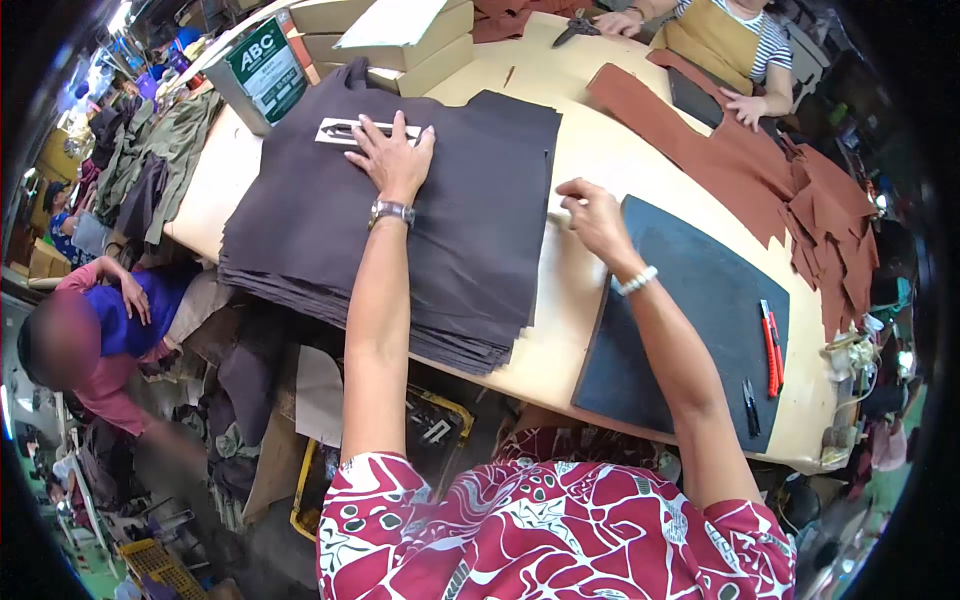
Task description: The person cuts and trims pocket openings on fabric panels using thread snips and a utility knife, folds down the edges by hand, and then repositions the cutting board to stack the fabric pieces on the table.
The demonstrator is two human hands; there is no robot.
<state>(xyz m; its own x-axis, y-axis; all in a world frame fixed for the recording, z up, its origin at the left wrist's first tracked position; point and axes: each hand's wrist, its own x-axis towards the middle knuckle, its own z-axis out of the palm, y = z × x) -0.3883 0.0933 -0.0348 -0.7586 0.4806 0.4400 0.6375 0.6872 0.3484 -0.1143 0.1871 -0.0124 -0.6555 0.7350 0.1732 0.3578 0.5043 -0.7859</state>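
A thick stack of dark cloth pieces (460, 230) lies on the light table (555, 330). Near its upper left is a small white template (338, 131) with a dark slot. My left hand (395, 160) rests on the stack with fingers spread, the fingertips over the template's right part. Just right of the stack, my right hand (595, 215) hovers over the bare table edge strip, its fingers curled together; whatever they hold, if anything, is too small to make out. Beneath my right forearm lies a dark cutting mat (670, 320) bearing a red cutter (771, 350) and small black snips (751, 408).
Behind the stack stand a green ABC tin (262, 75) and cardboard boxes (400, 50). Across the table, a person's hands (745, 107) are near brown cloth pieces (700, 150) and dark scissors (577, 31). Another person (110, 330) bends at the left.
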